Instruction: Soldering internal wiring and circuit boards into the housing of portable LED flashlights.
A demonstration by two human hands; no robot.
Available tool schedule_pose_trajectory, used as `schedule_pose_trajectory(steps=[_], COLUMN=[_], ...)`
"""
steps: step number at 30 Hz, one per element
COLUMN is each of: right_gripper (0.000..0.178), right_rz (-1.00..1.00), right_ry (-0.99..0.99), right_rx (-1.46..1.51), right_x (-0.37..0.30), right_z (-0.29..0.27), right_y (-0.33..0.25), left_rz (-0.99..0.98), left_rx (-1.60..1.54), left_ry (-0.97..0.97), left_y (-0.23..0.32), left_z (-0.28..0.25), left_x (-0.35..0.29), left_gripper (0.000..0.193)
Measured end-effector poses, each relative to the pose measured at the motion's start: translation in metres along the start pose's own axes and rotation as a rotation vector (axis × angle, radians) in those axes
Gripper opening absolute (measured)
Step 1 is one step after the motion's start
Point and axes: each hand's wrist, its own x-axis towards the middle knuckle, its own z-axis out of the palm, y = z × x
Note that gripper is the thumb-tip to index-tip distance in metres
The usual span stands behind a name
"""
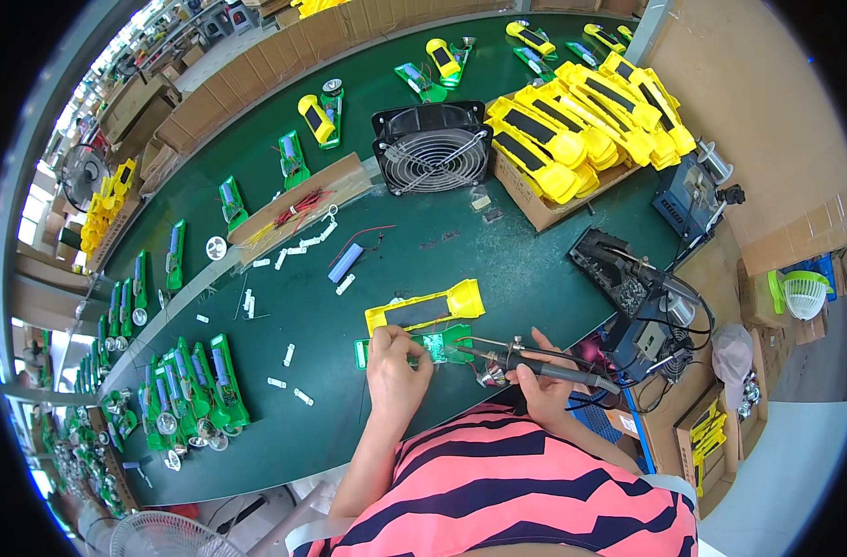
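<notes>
My right hand (544, 381) is wrapped round a soldering iron (572, 375), whose thin tip points left over a small circuit board (434, 347). This board lies in an open green lamp housing (462, 353) in front of me. At the housing's left part, my left hand (397, 369) is closed in a pinch; what its fingertips hold is too small to make out. Just beyond lies a yellow housing half (464, 299) with a dark panel. A round silver reflector (490, 375) sits by the housing's right end, close to my right hand.
A black fan (433, 153) stands beyond, beside a carton (535, 206) heaped with yellow housings (572, 121). On the right are a soldering iron stand (618, 278) and a blue soldering station (688, 204). Green housings (193, 385), white clips (289, 355) and a blue cell (345, 264) lie leftward.
</notes>
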Motion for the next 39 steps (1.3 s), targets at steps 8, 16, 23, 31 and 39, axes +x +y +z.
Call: schedule_pose_trajectory(steps=[8, 16, 23, 31, 39], right_gripper=[0.018, 0.017, 0.018, 0.017, 0.016], right_rz=[0.023, -0.073, 0.032, -0.069, -0.035], right_ry=[0.065, 0.022, 0.015, -0.076, -0.008], right_rx=[0.013, -0.060, 0.028, -0.101, -0.061], right_x=[0.006, 0.011, 0.006, 0.016, 0.016], right_z=[0.005, 0.003, 0.003, 0.005, 0.009], right_y=[-0.015, -0.015, -0.009, -0.021, -0.026], left_rz=[0.004, -0.190, -0.718, 0.296, 0.338], left_rx=[-0.010, -0.540, -1.090, -0.021, -0.082], left_ry=[0.012, 0.132, 0.250, 0.076, 0.024], left_y=[-0.001, 0.001, -0.014, -0.009, -0.014], left_z=[0.000, 0.002, -0.017, -0.018, -0.004], left_x=[-0.001, -0.020, -0.087, -0.037, -0.004], left_gripper=[0.016, 0.009, 0.035, 0.027, 0.017])
